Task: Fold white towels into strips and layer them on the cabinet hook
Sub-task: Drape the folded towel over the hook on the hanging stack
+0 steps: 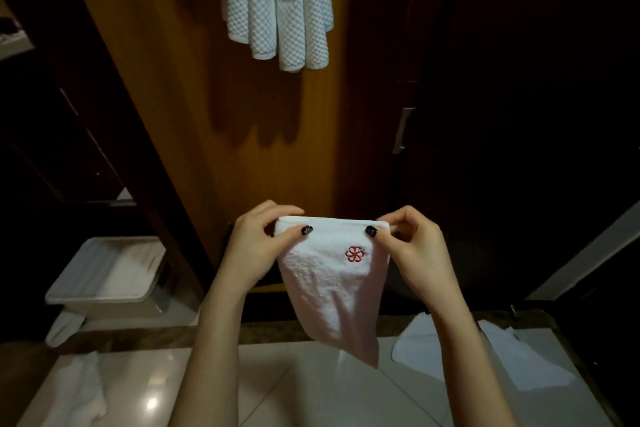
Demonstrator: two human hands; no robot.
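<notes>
Left hand and right hand pinch a folded white towel by its top corners, below the hung towels; next, probably narrowing it into a strip.

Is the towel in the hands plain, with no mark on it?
No: the held towel carries a small red flower emblem near its top edge.

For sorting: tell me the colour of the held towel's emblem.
Red emblem on the white towel; head view.
</notes>
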